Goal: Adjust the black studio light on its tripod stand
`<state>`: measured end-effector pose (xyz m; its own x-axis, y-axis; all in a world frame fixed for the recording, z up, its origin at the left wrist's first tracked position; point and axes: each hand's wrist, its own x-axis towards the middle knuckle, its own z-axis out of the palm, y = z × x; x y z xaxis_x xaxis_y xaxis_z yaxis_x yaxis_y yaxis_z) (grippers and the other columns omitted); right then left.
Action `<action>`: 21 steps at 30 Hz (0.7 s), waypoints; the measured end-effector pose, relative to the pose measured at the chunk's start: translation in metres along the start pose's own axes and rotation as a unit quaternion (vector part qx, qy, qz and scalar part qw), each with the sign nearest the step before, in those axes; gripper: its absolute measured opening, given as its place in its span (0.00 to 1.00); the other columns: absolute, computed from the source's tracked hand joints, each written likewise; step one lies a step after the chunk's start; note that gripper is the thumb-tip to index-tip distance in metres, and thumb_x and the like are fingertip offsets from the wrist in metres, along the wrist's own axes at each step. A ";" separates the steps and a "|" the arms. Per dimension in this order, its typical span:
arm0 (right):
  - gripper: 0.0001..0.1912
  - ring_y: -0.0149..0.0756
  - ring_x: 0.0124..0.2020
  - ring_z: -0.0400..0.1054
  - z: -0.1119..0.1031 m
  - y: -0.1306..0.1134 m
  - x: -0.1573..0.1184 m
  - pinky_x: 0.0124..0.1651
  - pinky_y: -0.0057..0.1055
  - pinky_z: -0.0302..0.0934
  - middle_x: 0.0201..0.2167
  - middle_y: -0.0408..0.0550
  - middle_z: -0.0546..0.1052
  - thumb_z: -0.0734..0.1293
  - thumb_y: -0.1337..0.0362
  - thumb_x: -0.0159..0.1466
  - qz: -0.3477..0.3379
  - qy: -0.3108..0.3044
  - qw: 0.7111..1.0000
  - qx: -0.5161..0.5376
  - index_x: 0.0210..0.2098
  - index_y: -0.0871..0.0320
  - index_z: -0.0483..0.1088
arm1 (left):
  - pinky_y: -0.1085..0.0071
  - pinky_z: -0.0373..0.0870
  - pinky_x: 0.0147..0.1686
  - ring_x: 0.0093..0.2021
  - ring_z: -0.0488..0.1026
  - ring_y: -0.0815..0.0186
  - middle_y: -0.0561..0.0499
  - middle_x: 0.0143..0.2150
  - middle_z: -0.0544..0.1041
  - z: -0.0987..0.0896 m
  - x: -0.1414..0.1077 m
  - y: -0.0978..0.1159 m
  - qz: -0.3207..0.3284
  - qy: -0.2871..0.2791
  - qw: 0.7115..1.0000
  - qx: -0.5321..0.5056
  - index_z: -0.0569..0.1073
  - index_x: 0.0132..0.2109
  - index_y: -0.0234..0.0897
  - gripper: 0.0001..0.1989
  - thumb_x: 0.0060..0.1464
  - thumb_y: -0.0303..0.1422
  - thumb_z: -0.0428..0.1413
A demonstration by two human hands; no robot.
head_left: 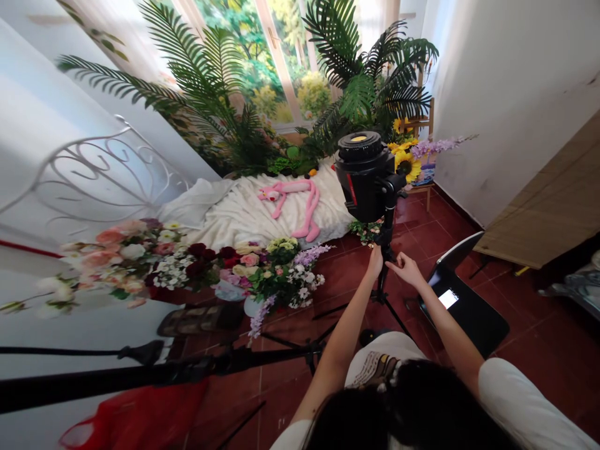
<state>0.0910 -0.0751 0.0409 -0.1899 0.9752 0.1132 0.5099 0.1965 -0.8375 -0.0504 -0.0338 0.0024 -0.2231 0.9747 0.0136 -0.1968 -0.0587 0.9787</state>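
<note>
A black studio light (pixel 360 181) sits on top of a black light stand (pixel 384 278) in front of me. My left hand (pixel 374 261) is closed around the stand's upper pole, just under the lamp. On the pole's other side is my right hand (pixel 407 269), its thumb and bent fingers at a dark fitting on the stand. That fitting is too small to make out clearly. Beyond the lamp, a pink plush toy (pixel 307 209) lies on a white fluffy blanket (pixel 253 209).
Artificial flowers (pixel 276 272) line the blanket's front. Palm plants (pixel 201 81) stand behind it. A black chair (pixel 473 306) with a lit phone (pixel 449 299) is to my right. Another black stand pole (pixel 117 375) crosses the lower left, above a red bag (pixel 135 415).
</note>
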 end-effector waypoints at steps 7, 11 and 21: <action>0.33 0.30 0.20 0.48 -0.003 -0.004 0.012 0.27 0.30 0.42 0.16 0.39 0.58 0.60 0.34 0.62 -0.012 -0.018 0.994 -0.103 0.19 0.54 0.50 | 0.64 0.67 0.53 0.41 0.70 0.63 0.48 0.38 0.76 -0.001 0.002 -0.003 0.006 0.000 1.000 0.002 0.72 0.36 0.37 0.20 0.63 0.49 0.48; 0.37 0.29 0.19 0.48 0.006 -0.003 0.012 0.25 0.30 0.42 0.14 0.40 0.56 0.56 0.27 0.58 0.021 -0.040 0.999 0.014 0.16 0.53 0.50 | 0.65 0.66 0.54 0.43 0.70 0.62 0.47 0.39 0.77 -0.002 0.001 -0.003 0.012 0.001 1.000 0.001 0.72 0.35 0.38 0.20 0.63 0.49 0.48; 0.39 0.25 0.12 0.46 0.025 0.004 0.002 0.17 0.28 0.38 0.10 0.37 0.54 0.61 0.21 0.48 0.181 -0.078 0.948 0.248 0.16 0.52 0.51 | 0.63 0.62 0.61 0.54 0.72 0.60 0.43 0.48 0.78 -0.003 -0.010 -0.002 0.006 0.010 1.000 -0.011 0.75 0.43 0.36 0.21 0.64 0.50 0.49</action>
<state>0.0712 -0.0748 0.0246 -0.2193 0.9350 -0.2788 0.1151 -0.2589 -0.9590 -0.0504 -0.0438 -0.0005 -0.2443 0.9695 0.0202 -0.2153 -0.0745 0.9737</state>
